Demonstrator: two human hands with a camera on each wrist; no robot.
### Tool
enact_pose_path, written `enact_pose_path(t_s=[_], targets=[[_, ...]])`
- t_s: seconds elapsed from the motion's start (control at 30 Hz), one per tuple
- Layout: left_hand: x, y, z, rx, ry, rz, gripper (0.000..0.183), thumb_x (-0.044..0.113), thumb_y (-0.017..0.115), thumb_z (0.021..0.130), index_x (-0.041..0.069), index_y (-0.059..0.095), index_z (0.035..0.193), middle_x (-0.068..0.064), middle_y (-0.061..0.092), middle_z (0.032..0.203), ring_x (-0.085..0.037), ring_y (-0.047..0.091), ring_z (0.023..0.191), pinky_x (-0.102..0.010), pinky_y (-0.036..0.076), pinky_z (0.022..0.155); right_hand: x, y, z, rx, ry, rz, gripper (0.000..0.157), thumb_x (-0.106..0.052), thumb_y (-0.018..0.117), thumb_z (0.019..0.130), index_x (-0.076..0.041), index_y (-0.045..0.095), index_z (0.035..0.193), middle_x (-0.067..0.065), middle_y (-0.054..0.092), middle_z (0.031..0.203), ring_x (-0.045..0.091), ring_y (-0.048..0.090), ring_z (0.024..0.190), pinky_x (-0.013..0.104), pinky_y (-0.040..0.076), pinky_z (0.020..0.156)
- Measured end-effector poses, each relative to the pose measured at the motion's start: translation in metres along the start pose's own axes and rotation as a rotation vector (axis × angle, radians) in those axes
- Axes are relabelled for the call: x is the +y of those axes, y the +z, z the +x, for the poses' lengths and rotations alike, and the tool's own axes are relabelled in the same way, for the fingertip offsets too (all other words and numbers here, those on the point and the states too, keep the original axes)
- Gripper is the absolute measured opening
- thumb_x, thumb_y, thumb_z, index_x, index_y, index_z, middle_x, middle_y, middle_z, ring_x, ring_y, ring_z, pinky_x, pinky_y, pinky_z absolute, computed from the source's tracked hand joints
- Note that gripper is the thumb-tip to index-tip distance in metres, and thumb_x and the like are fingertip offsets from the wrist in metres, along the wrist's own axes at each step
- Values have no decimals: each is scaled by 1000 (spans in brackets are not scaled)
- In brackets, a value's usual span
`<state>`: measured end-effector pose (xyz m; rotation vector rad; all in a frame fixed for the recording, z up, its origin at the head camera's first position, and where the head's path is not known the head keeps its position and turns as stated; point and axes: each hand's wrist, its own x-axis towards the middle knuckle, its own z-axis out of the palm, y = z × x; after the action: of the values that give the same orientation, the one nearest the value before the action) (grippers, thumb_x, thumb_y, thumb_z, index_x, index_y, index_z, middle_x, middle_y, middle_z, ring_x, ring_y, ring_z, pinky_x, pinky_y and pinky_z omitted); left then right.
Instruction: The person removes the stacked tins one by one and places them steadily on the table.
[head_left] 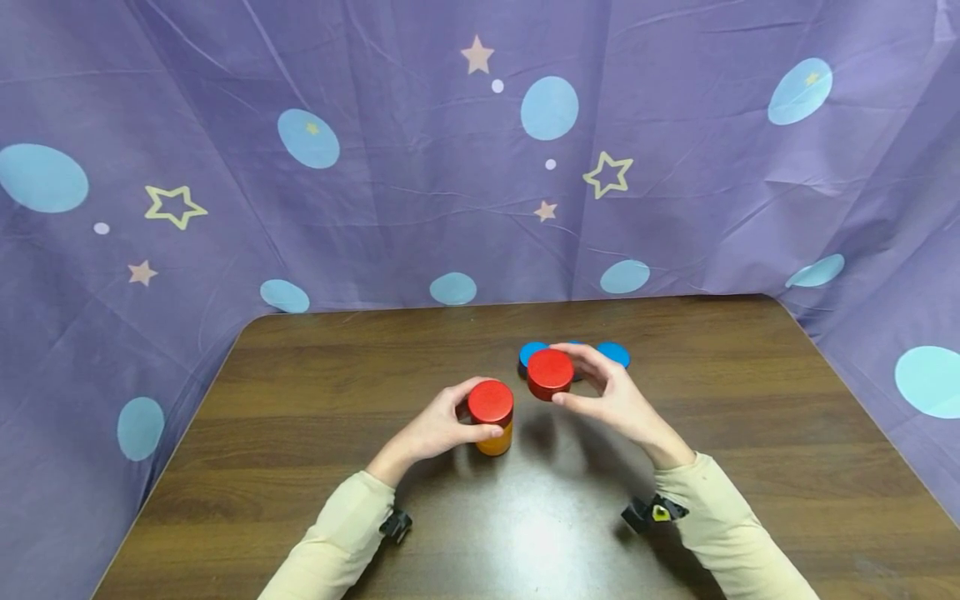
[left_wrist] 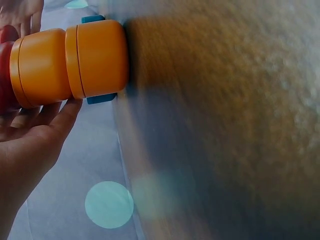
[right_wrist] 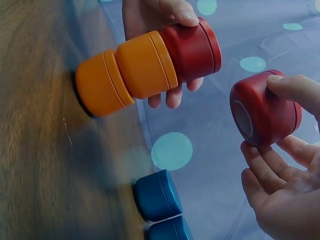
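Two orange canisters stand one on the other on the table, with a red canister on top, lids upward. My left hand holds this stack near its top, thumb against the red canister and fingers around the far side. To the right, my right hand pinches a second red canister between thumb and fingers. It is raised off the table, apart from the stack and at about the height of its top. The right wrist view shows its rounded base.
Blue canisters stand in a row on the table behind my right hand, partly hidden by it and the red canister. The brown wooden table ends at a purple curtain with stars and blue spots.
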<state>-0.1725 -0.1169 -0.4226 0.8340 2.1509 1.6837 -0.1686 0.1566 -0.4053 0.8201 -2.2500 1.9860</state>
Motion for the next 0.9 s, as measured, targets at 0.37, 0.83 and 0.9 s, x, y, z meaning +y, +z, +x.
enact_pose_path(t_s=[0.37, 0.83, 0.9], targets=[[-2, 0, 0, 5, 1, -6, 53, 1, 75, 82, -6, 52, 130, -15, 62, 115, -22, 60, 101, -30, 49, 89, 4, -11, -4, 28, 2, -29, 57, 8, 73, 79, 0, 53, 132, 14, 60, 123, 18, 57, 114, 28, 39, 102], [1, 1, 0, 10, 0, 4, 54, 1, 76, 81, -5, 52, 130, -15, 61, 117, -22, 59, 103, -30, 48, 91, 10, -25, -10, 64, 6, -22, 57, 11, 72, 79, 4, 51, 132, 15, 61, 119, 13, 60, 108, 24, 43, 97], [2, 1, 0, 13, 3, 11, 55, 2, 76, 81, -5, 53, 129, -14, 61, 117, -23, 59, 104, -30, 48, 91, 12, -27, -11, 72, 7, -20, 57, 12, 71, 79, 5, 51, 132, 15, 62, 118, 13, 60, 107, 24, 43, 96]])
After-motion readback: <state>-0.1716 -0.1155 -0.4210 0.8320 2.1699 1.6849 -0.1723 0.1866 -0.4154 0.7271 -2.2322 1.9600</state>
